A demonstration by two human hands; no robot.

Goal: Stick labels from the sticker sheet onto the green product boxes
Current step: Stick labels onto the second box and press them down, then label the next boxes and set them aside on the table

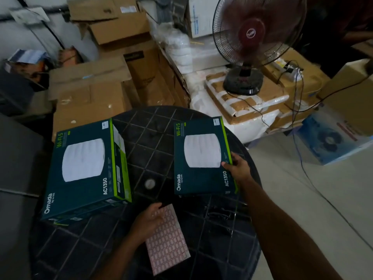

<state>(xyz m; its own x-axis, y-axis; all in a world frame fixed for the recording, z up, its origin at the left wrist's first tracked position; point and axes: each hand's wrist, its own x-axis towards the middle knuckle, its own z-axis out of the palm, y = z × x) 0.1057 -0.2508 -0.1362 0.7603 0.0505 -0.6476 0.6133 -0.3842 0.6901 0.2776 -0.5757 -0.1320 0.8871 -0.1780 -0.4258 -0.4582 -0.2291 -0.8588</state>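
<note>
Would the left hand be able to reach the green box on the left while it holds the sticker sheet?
Probably yes. The left hand grips the sticker sheet just below the left green box, and nothing lies between them on the black table, though the sheet occupies its fingers.

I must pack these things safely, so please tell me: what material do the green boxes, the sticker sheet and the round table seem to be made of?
Right green box, left green box: printed cardboard, apparently, with sharp folded edges and a slight sheen.
Sticker sheet: thin paper, matte, with a pink grid of labels.
Table: dark, probably moulded plastic, given its recessed square pattern; not certain.
</note>
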